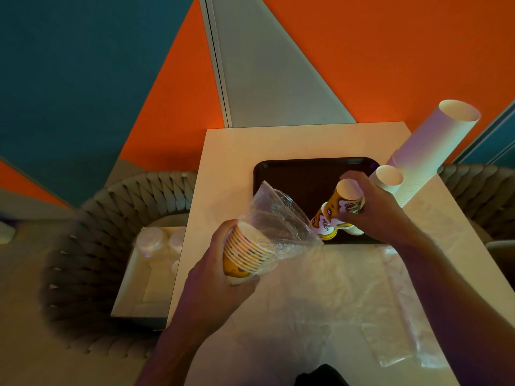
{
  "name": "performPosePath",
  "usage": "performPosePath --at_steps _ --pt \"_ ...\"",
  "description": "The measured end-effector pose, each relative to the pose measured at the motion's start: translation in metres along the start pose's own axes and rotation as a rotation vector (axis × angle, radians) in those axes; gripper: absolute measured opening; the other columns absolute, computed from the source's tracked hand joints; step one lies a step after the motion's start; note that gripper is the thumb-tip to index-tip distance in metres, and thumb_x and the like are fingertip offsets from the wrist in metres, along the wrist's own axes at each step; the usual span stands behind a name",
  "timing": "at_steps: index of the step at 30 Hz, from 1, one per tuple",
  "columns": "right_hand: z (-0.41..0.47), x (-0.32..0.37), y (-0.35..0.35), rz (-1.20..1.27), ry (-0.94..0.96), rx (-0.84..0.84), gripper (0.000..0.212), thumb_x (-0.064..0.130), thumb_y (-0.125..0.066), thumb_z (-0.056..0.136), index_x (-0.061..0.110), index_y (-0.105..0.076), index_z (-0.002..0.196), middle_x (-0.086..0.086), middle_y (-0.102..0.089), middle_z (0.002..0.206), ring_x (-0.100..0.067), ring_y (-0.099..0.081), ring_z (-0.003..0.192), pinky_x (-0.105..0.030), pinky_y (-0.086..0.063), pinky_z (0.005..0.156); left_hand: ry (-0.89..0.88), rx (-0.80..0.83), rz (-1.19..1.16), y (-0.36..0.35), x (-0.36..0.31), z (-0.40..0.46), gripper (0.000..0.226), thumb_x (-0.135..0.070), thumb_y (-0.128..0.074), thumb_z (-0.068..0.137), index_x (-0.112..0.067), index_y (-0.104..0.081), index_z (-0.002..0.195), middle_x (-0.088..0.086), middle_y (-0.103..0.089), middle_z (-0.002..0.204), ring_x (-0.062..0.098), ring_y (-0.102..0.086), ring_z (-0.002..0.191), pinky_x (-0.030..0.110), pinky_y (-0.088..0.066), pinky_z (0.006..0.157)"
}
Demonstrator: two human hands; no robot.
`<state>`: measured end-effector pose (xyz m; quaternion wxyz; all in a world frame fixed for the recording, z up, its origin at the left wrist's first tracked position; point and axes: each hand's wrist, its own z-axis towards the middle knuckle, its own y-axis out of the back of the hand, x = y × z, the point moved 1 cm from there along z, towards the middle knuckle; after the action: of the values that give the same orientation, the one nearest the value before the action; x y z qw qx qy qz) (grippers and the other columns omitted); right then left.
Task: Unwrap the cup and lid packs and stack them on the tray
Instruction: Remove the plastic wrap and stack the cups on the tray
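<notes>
Yellow printed paper cups are split between the person's two hands over the pale square table (pixel 278 143): the left hand (pixel 220 263) curls round a short nested stack of yellow paper cups (pixel 248 254) that sits half inside a loose clear plastic sleeve (pixel 278 215), and the right hand (pixel 381 210) grips another few yellow cups with white rims (pixel 348 199) down at the near edge of the dark rectangular tray (pixel 292 174), where they lean against more of the same kind lying there. At the tray's right side stand a tall leaning column of plain white paper cups (pixel 434 146) and a shorter white stack (pixel 387 178) just beside it. A flattened sheet of clear wrapping (pixel 348 288) lies on the table nearer the person. These cups look light and thin-walled, so I'd judge a hard squeeze would dent them; holding round the side of the nested stack, where the layers stiffen each other, seems safest. The film looks slippery and limp, likely to slide off if pulled from its open mouth while the cups are held through the base
</notes>
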<state>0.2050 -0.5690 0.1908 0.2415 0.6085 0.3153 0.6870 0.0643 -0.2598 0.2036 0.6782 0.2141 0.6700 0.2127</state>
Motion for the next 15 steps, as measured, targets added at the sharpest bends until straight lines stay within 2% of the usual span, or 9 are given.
performPosePath --at_steps 7,9,12,15 --pt "0.013 -0.003 -0.002 -0.062 -0.027 0.116 0.056 0.008 -0.081 0.079 0.030 -0.053 0.123 0.001 -0.061 0.099 -0.023 -0.058 0.091 -0.020 -0.039 0.062 0.019 -0.008 -0.004 0.000 0.001 -0.003 0.095 -0.029 -0.089 0.070 -0.064 -0.028 0.133 -0.034 -0.053 0.121 0.001 -0.061 0.108 0.042 -0.058 0.087" --pt "0.017 -0.004 -0.003 -0.082 -0.029 0.137 0.055 0.008 -0.081 0.078 0.032 -0.054 0.119 0.000 -0.062 0.103 -0.024 -0.058 0.094 -0.020 -0.039 0.063 0.025 -0.012 -0.008 0.000 0.001 -0.004 0.096 -0.030 -0.090 0.069 -0.063 -0.028 0.136 -0.031 -0.054 0.121 0.002 -0.061 0.108 0.043 -0.058 0.087" --pt "0.022 -0.004 -0.004 -0.106 -0.022 0.150 0.053 0.013 -0.081 0.077 0.042 -0.053 0.112 -0.004 -0.061 0.112 -0.022 -0.057 0.100 -0.021 -0.039 0.068 0.022 -0.018 -0.009 -0.001 0.002 -0.005 0.096 -0.030 -0.090 0.069 -0.063 -0.028 0.135 -0.032 -0.053 0.122 0.001 -0.061 0.108 0.042 -0.058 0.087" --pt "0.026 -0.004 -0.006 -0.134 -0.024 0.133 0.043 0.019 -0.080 0.080 0.041 -0.063 0.113 -0.003 -0.053 0.119 -0.020 -0.054 0.105 -0.030 -0.044 0.082 0.015 -0.021 -0.006 -0.002 0.001 -0.006 0.097 -0.029 -0.090 0.069 -0.064 -0.027 0.134 -0.036 -0.051 0.122 -0.001 -0.060 0.108 0.040 -0.059 0.087"
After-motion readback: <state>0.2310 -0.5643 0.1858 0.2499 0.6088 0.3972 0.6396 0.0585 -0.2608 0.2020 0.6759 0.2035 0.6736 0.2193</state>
